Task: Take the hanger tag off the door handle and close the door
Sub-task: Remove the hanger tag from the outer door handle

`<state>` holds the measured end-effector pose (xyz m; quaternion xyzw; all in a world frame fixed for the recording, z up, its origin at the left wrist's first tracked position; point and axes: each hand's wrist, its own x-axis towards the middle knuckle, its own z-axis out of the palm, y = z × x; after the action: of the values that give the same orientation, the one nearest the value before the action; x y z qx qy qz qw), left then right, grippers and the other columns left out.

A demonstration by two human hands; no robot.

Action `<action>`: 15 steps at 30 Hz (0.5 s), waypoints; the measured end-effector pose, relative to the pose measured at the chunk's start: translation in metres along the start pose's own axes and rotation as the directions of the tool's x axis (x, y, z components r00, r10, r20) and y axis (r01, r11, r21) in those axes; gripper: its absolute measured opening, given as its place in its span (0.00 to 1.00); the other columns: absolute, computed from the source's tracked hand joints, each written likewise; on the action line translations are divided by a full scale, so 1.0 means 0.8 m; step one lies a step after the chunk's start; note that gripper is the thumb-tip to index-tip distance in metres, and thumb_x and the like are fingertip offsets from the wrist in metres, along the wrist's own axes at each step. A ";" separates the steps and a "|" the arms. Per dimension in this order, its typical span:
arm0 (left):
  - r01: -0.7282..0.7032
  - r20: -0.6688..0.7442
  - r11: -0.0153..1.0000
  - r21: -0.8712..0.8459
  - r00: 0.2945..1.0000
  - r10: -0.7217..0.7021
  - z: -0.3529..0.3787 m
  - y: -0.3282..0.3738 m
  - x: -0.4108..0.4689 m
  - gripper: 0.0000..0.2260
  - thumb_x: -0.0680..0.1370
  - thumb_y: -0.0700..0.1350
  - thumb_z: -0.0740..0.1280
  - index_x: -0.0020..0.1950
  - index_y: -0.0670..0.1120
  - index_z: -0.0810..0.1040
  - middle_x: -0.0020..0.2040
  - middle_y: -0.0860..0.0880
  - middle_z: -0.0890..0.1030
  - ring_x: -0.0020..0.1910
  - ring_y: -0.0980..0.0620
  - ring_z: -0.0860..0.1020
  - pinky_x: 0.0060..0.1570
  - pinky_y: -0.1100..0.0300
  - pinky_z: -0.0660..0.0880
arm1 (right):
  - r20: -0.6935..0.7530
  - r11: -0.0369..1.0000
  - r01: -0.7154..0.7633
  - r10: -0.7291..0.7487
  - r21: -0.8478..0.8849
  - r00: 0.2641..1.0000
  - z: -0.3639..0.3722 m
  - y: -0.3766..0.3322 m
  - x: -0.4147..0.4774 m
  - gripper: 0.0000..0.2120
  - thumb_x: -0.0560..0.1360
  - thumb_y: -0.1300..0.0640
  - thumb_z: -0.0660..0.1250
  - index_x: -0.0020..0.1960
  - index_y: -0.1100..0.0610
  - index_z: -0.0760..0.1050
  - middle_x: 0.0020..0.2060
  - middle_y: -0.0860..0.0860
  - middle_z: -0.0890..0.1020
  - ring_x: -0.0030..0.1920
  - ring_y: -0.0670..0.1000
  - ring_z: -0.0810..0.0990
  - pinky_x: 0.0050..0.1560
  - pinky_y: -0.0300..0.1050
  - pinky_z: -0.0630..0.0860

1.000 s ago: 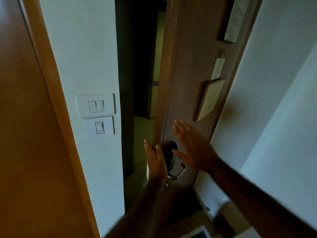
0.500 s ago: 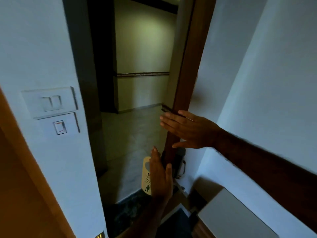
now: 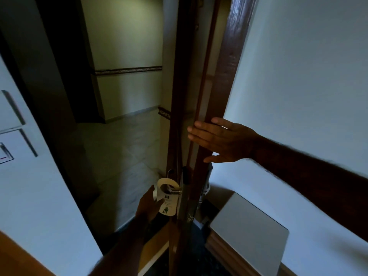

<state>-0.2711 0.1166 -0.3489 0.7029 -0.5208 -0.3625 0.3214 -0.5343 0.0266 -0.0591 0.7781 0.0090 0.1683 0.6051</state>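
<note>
Currently the left hand [image 3: 148,204] is reaching up from the lower centre, fingers loosely curled against the left edge of a cream, rounded-top cardboard hanger tag [image 3: 166,198]; whether the fingers are actually pinching the card or only touching it cannot be told. The tag is hanging by its cut-out loop on the curved silver metal lever handle [image 3: 173,189] on the outer face of the door, and it is showing small dark green print and a little green figure near its lower end.

The right hand [image 3: 221,141] is lying open and flat, fingers together and stretched out, thumb spread below, pressing against the inner side of the dark brown wooden door [image 3: 215,92] above handle height. The door is standing open, seen nearly edge-on, with a dark lock plate just below the right hand.

Beyond the opening, a dim corridor is showing pale greenish walls with a dark patterned border strip [image 3: 127,70] and a light tiled floor [image 3: 123,156]. On the near left white wall, two white switch plates [image 3: 10,132] are sitting at the frame's edge. At lower right, a flat grey rectangular panel [image 3: 251,232] is resting beside the white wall.
</note>
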 end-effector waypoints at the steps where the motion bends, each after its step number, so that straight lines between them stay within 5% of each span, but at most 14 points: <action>1: 0.037 0.024 0.999 -0.018 0.999 -0.036 -0.001 0.002 0.004 0.21 0.83 0.45 0.69 0.76 0.46 0.72 0.72 0.43 0.79 0.70 0.43 0.79 0.68 0.47 0.78 | 0.001 1.000 0.009 -0.009 -0.013 1.000 -0.001 0.002 -0.004 0.34 0.85 0.35 0.53 0.80 0.59 0.66 0.78 0.58 0.66 0.79 0.54 0.61 0.82 0.55 0.47; 9: 0.063 0.028 0.990 0.127 0.997 -0.067 -0.005 0.002 0.028 0.13 0.84 0.45 0.69 0.67 0.43 0.83 0.71 0.44 0.80 0.70 0.44 0.78 0.68 0.53 0.73 | -0.019 0.999 0.016 -0.016 -0.030 1.000 -0.005 0.008 -0.025 0.33 0.84 0.35 0.55 0.78 0.58 0.70 0.77 0.56 0.68 0.78 0.53 0.65 0.82 0.55 0.48; 15: -0.005 -0.012 0.971 0.237 1.000 0.008 -0.009 0.044 0.060 0.11 0.85 0.47 0.66 0.62 0.47 0.85 0.62 0.46 0.85 0.56 0.51 0.81 0.50 0.65 0.72 | -0.052 1.000 0.007 -0.007 -0.006 0.999 -0.004 0.009 -0.031 0.33 0.84 0.35 0.55 0.77 0.57 0.71 0.76 0.56 0.69 0.77 0.53 0.66 0.81 0.55 0.50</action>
<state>-0.2736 0.0623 -0.3240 0.7366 -0.5608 -0.2922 0.2398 -0.5599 0.0225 -0.0576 0.7715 0.0267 0.1862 0.6077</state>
